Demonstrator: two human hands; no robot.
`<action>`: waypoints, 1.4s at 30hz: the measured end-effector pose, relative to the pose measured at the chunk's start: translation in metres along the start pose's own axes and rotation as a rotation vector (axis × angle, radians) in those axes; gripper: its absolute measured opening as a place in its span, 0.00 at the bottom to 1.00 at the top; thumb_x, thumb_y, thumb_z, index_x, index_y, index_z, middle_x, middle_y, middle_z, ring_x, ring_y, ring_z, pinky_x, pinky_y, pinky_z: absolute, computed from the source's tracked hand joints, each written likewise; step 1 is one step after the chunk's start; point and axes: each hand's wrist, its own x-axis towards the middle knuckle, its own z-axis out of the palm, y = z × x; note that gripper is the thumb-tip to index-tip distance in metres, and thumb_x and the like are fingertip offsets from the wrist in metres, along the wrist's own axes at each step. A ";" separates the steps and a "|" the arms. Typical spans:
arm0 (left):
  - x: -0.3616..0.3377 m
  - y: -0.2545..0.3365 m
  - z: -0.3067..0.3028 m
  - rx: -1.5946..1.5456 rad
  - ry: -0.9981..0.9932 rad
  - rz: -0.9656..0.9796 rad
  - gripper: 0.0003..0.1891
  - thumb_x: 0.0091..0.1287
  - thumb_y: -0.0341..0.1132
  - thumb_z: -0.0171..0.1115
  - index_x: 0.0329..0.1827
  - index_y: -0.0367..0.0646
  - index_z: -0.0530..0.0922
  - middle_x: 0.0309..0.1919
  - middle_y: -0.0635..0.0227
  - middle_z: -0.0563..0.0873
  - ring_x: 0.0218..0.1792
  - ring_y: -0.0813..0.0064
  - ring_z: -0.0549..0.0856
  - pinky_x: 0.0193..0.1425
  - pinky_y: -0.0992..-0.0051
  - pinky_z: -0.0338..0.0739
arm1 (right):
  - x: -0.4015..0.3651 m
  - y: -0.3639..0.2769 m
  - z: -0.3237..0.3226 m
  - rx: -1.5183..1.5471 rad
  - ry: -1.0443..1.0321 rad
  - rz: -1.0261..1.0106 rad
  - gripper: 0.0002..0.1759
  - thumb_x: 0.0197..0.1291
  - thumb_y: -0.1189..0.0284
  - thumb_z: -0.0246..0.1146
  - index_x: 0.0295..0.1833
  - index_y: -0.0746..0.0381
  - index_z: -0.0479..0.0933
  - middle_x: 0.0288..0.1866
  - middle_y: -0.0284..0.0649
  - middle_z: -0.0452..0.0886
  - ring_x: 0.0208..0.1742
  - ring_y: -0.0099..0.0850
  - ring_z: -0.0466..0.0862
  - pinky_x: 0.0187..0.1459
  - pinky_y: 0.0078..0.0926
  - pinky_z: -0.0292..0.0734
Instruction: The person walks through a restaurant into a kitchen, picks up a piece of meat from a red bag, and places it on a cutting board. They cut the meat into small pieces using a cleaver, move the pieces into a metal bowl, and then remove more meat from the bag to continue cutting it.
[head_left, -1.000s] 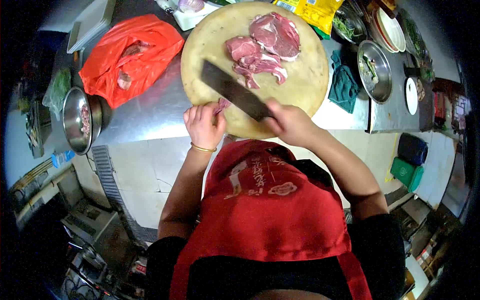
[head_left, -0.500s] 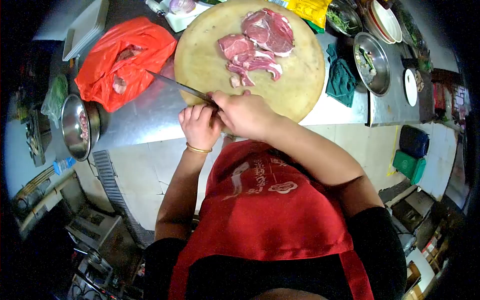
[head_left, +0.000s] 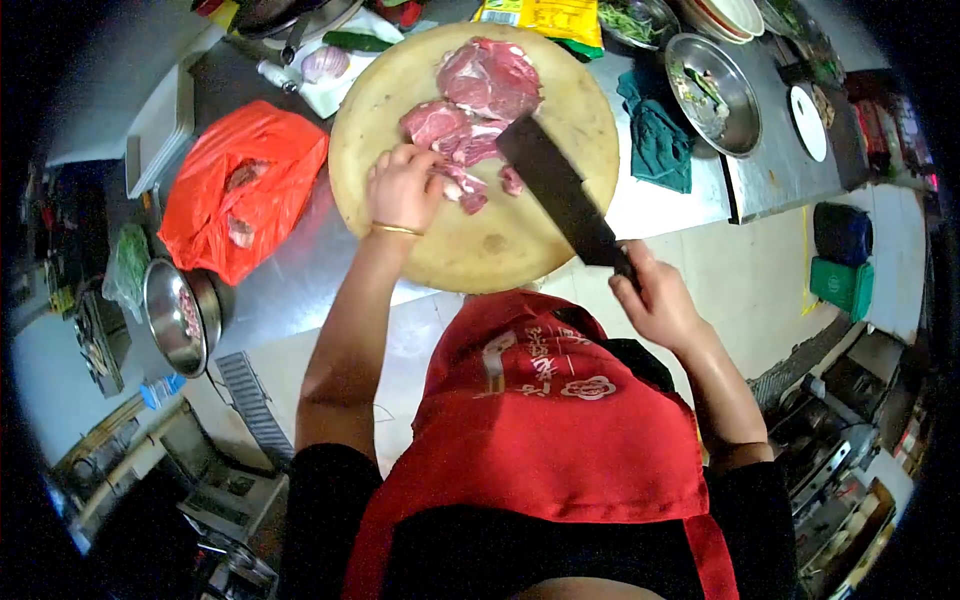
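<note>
Two hands are working over the chopping board [head_left: 480, 250]: the left hand [head_left: 403, 188] is curling its fingers closed on meat pieces [head_left: 465, 190] beneath them, while the right hand [head_left: 655, 300] is clamping its fingers around a cleaver [head_left: 555, 185] slanting up-left.

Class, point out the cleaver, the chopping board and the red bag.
cleaver [head_left: 555, 188], head view, flat of the blade.
chopping board [head_left: 470, 255], head view, bare wood near front edge.
red bag [head_left: 255, 175], head view, middle of the plastic.
</note>
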 end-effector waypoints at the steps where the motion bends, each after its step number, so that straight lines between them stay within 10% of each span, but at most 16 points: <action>1: 0.004 -0.005 0.001 0.050 -0.018 0.022 0.10 0.56 0.33 0.69 0.42 0.54 0.86 0.42 0.68 0.84 0.47 0.61 0.81 0.52 0.63 0.75 | -0.003 0.001 0.002 0.009 -0.061 -0.033 0.17 0.65 0.68 0.61 0.54 0.61 0.67 0.29 0.55 0.81 0.34 0.58 0.83 0.36 0.50 0.78; 6: 0.001 -0.011 -0.005 0.045 -0.067 0.074 0.07 0.52 0.34 0.69 0.33 0.48 0.81 0.35 0.68 0.84 0.42 0.61 0.83 0.49 0.61 0.74 | 0.009 -0.016 0.016 0.141 -0.350 -0.025 0.19 0.67 0.67 0.59 0.59 0.62 0.67 0.38 0.60 0.82 0.41 0.60 0.83 0.43 0.53 0.78; 22: -0.046 0.013 -0.003 0.187 0.068 -0.221 0.17 0.53 0.40 0.69 0.47 0.53 0.82 0.39 0.69 0.86 0.46 0.62 0.83 0.53 0.61 0.73 | 0.018 -0.021 0.026 0.114 -0.114 -0.015 0.22 0.65 0.70 0.62 0.62 0.62 0.66 0.32 0.57 0.82 0.36 0.57 0.84 0.38 0.51 0.78; 35: -0.089 0.006 -0.039 0.070 0.111 -0.184 0.10 0.53 0.36 0.72 0.38 0.53 0.84 0.36 0.73 0.85 0.42 0.65 0.83 0.51 0.63 0.70 | 0.031 -0.057 0.023 0.009 -0.024 -0.190 0.25 0.65 0.69 0.62 0.65 0.61 0.64 0.35 0.56 0.82 0.37 0.57 0.84 0.38 0.48 0.81; 42: -0.105 -0.002 -0.034 0.059 0.112 -0.252 0.09 0.53 0.37 0.72 0.37 0.54 0.84 0.35 0.74 0.85 0.40 0.66 0.82 0.53 0.64 0.69 | 0.069 -0.040 0.037 -0.340 -0.143 -0.263 0.13 0.62 0.70 0.61 0.49 0.61 0.66 0.28 0.52 0.81 0.33 0.56 0.84 0.33 0.51 0.79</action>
